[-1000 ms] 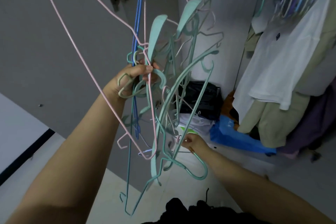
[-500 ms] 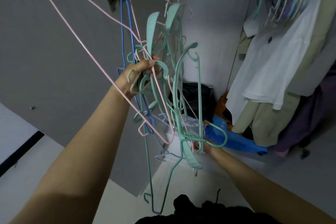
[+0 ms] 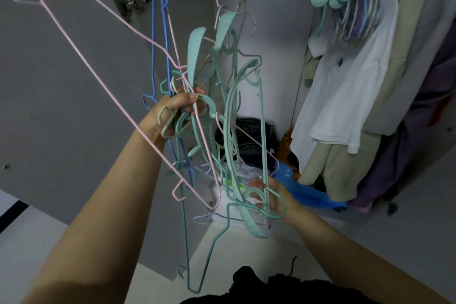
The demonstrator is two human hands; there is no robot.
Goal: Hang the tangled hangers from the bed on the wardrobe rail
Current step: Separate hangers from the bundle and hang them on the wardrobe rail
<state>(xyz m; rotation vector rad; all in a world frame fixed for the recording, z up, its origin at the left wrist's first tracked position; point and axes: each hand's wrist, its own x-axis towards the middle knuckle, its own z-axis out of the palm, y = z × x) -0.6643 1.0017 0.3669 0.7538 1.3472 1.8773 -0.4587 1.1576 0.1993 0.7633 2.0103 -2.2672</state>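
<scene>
Hanger bundle (image 3: 217, 116): tangled teal, pink and blue hangers, hanging mid-air before the open wardrobe, centre frame. Left hand (image 3: 172, 113), at 10 o'clock of the bundle's middle, is gripping the gathered hooks with curled fingers. Right hand (image 3: 269, 195), at 5 o'clock, is curling its fingers round a teal hanger (image 3: 261, 145). Wardrobe door (image 3: 61, 81) is standing just beside the bundle at 9 o'clock. Hanging clothes (image 3: 345, 96) are filling 3 o'clock, with open wall between them and the bundle.

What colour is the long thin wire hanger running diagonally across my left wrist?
Pale pink; the thin wire hanger shows best in the head view.
</scene>
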